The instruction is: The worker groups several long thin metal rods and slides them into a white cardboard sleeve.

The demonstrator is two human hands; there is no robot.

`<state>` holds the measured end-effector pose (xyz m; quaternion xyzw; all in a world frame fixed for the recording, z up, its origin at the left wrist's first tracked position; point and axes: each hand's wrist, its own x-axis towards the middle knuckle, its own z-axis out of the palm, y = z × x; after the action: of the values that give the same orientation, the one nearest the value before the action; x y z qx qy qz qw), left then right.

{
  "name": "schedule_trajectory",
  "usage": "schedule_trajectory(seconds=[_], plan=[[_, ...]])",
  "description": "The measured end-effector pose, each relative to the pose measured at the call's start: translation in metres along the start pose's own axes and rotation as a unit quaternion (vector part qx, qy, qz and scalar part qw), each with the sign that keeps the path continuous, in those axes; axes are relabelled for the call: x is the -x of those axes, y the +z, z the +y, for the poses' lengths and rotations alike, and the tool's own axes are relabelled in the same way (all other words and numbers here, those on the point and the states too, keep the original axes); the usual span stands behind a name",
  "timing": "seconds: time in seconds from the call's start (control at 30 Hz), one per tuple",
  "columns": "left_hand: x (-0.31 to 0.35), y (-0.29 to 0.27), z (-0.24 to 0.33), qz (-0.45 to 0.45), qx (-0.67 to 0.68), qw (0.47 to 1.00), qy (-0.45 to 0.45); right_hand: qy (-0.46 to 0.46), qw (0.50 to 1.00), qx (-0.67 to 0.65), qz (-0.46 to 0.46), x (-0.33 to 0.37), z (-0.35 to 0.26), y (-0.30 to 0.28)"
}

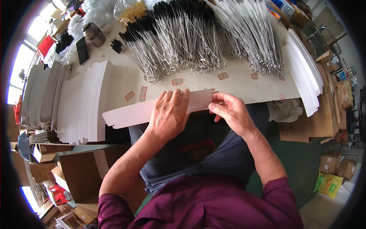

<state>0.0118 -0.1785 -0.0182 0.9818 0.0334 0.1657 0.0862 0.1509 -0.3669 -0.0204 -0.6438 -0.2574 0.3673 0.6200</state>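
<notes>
Purple shirt (pixel 206 202) is nearest the cam, w/ dark trousers (pixel 164 171) just beyond, knees apart under the front edge of the desk (pixel 124 78). Long white carton (pixel 133 114) lies crosswise over the lap at the desk's front edge, tilted a bit, R end higher in view than L. L hand (pixel 169 114) is palm-down abt mid-carton, gripping it, fingers together & reaching over its far edge; thumb mostly hidden. R hand (pixel 230 112) is at the carton's R end by the small end flaps, fingers bent, thumb tip close to the forefinger side; can't tell if it's pinching a flap or only touching. Beyond the hands, mid-desk: big heap of black-bristled brushes (pixel 183 42), wire stems & ring ends toward the person; next to it on the R, a paler bunch of wire rods (pixel 253 38), rings same way. Several small red-edged labels (pixel 177 81) sit scattered btwn heap & carton. L side of desk: row of white cartons (pixel 82 107), packed tight; behind, a steel flask (pixel 93 35) & a dark flat slab (pixel 82 50). R side: another white stack (pixel 305 72), slim pcs, curved-looking thru the lens. Floor level, lower L: open cardboard box (pixel 82 175); lower R: yellow-green packet (pixel 328 184).
</notes>
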Motion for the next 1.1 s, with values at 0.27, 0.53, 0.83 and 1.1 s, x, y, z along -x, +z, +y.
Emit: schedule_trajectory(seconds=[0.27, 0.53, 0.83, 1.1], plan=[[-0.002, -0.001, 0.002, 0.028, -0.007, 0.999, 0.040, 0.117, 0.986, -0.108, -0.046, 0.001, -0.011, -0.008], [-0.003, 0.002, 0.000, 0.015, 0.035, 0.997, 0.061, 0.192, 0.949, -0.238, -0.080, 0.001, -0.009, -0.026], [-0.020, 0.006, -0.004, 0.021, 0.057, 0.997, 0.040, -0.308, 0.808, 0.502, 0.020, -0.003, -0.014, -0.005], [-0.023, 0.015, -0.001, -0.047, 0.072, 0.996, 0.008, -0.340, 0.737, 0.584, -0.035, -0.029, 0.004, -0.005]])
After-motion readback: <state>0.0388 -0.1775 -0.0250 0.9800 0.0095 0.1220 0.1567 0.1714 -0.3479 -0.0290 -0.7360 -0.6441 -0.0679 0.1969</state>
